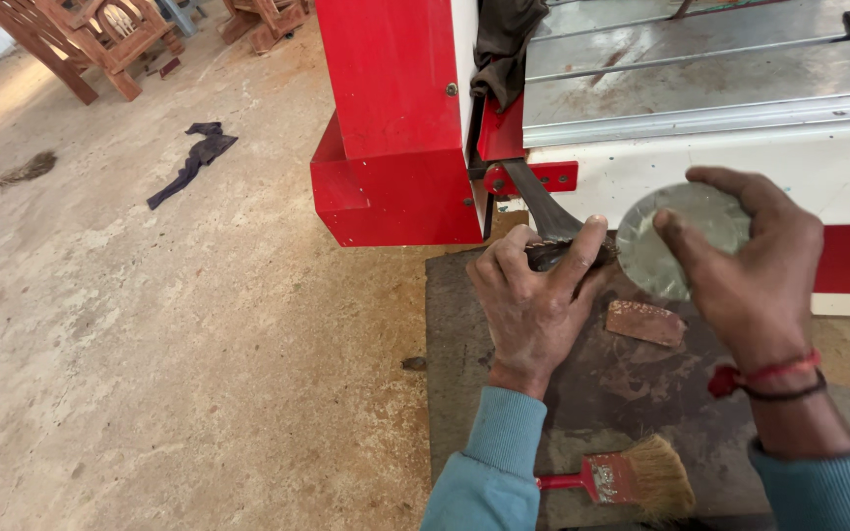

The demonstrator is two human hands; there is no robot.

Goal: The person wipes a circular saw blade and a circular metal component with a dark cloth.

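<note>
Nearest of all, a paintbrush with a red handle and pale bristles lies on a dark mat, between two blue sleeves at the near edge of the view. That mat covers part of a dusty concrete floor beside a red and white machine.

Just beyond the brush, the left hand is closed in a fist around the end of a dark metal handle; the thumb lies along the top and the fingers curl under. This handle slopes up and away to a red bracket on the side of the machine. To the right, the right hand pinches a round, dull grey disc between thumb and fingers, holding it on edge just beside the gripped end of the handle. Whether disc and handle touch is hard to tell. A red thread and a dark band circle the right wrist.

On the mat between the hands, a little nearer, lies a small reddish-brown block.

A dark cloth hangs over the machine near its grey metal bed. Farther left on the floor lie a dark rag and a tuft of fibres, well apart from the hands. Wooden furniture stands in the far left corner.
</note>
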